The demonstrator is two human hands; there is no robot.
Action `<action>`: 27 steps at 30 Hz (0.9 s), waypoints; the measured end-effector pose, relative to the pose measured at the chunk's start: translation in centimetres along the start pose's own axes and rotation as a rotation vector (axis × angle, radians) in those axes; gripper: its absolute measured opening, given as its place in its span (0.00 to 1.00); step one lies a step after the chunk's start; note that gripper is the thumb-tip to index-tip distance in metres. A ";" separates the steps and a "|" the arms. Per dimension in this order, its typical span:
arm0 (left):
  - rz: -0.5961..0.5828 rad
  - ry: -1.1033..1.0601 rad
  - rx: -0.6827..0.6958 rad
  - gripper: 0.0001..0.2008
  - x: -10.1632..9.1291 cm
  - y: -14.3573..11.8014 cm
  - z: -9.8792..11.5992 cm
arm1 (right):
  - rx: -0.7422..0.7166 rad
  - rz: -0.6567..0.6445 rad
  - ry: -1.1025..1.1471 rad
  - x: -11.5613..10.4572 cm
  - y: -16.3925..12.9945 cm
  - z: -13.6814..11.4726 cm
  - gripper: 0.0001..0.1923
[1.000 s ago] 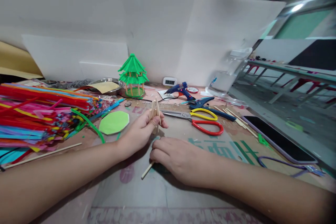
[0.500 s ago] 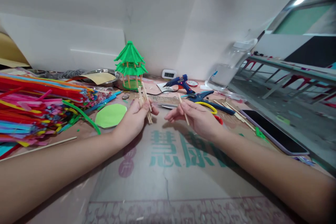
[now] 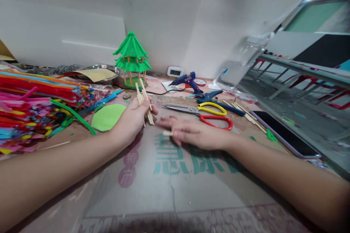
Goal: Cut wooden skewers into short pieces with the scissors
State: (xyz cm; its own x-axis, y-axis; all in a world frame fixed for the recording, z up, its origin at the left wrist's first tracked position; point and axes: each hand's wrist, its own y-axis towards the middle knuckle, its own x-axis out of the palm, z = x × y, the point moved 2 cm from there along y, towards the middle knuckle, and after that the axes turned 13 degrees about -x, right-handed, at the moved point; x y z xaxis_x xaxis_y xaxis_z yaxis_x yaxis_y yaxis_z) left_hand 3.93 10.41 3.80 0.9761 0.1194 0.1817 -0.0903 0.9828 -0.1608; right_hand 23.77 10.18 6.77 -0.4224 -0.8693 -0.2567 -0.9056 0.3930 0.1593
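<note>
- The left hand [image 3: 130, 120] is holding a small bundle of wooden sticks [image 3: 144, 103] upright and slightly fanned; its grip is clamped on them, thumb across the front. About four or five sticks are showing, though the exact count is hard to tell.
- The right hand [image 3: 191, 133] is lying flat, palm down, on the cardboard sheet [image 3: 169, 182] covering the desk, fingers spread apart. One short stick piece [image 3: 167, 133] is poking out at its fingertips; whether the fingers are pinching it cannot be told.
- One pair of scissors [image 3: 203, 113] with one yellow and one red handle is lying just beyond the right hand.
- One blue glue gun [image 3: 187, 81] and one blue clamp tool [image 3: 209, 97] are sitting farther back.
- One green pagoda model [image 3: 131, 58] is standing behind the bundle.
- One green paper disc [image 3: 108, 116] is lying just left of the left hand.
- A big pile of coloured pipe cleaners [image 3: 35, 105] is filling the left side.
- One phone [image 3: 284, 133] is resting face up at the right.
</note>
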 end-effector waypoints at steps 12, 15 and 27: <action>0.023 0.015 0.025 0.05 0.2 -0.2 0.1 | 0.113 -0.104 0.274 0.7 -2.1 -1.5 0.22; 0.033 0.027 0.032 0.06 0.3 -0.4 0.1 | 0.100 -0.234 0.210 0.9 -3.2 -2.1 0.22; -0.020 0.041 -0.035 0.06 0.5 -0.4 0.3 | -0.148 -0.611 0.033 5.8 2.6 -1.4 0.14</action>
State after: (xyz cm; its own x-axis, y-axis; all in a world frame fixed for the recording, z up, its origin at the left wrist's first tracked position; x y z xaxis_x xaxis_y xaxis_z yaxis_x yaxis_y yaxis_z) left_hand 4.37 10.08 4.26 0.9849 0.0937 0.1456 -0.0648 0.9793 -0.1920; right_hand 19.00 5.70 7.05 0.1734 -0.9335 -0.3138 -0.9673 -0.2213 0.1238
